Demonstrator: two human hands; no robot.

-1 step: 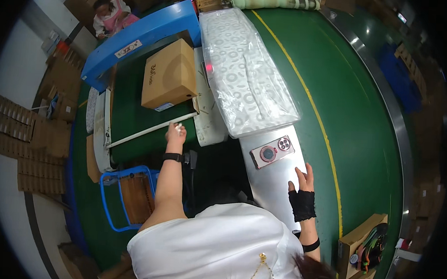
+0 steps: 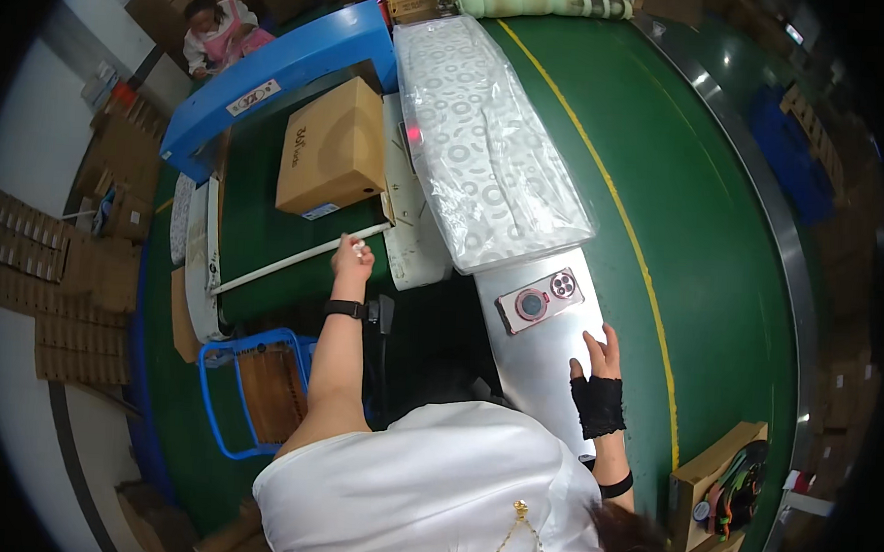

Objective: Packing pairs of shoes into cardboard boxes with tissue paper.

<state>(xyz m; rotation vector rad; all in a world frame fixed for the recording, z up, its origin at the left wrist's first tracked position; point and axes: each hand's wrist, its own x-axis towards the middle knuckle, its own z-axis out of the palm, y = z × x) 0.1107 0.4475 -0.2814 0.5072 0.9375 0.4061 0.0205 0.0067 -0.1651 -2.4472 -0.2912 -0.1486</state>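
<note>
My left hand (image 2: 353,259) is held in front of the white roller bar at the near end of a green belt. Its fingers are curled, and something small and white shows at them, too small to name. Beyond the bar lies a closed brown cardboard box (image 2: 331,151) on the belt, apart from that hand. My right hand (image 2: 599,389), in a black fingerless glove, rests by the right edge of a shiny metal ledge (image 2: 536,379), fingers spread and holding nothing. Beside it on the ledge lies a phone (image 2: 542,300) with a round ring on its back.
A blue machine arch (image 2: 283,77) spans the belt. Plastic-wrapped patterned padding (image 2: 492,145) covers the ledge's far part. A wide green belt (image 2: 699,258) with a yellow line runs at right. A blue-framed stool (image 2: 259,391) stands lower left; another person (image 2: 221,34) is far left.
The cardboard box has shifted slightly left. My left hand has moved a little to the right and away from me. My right hand stays in place.
</note>
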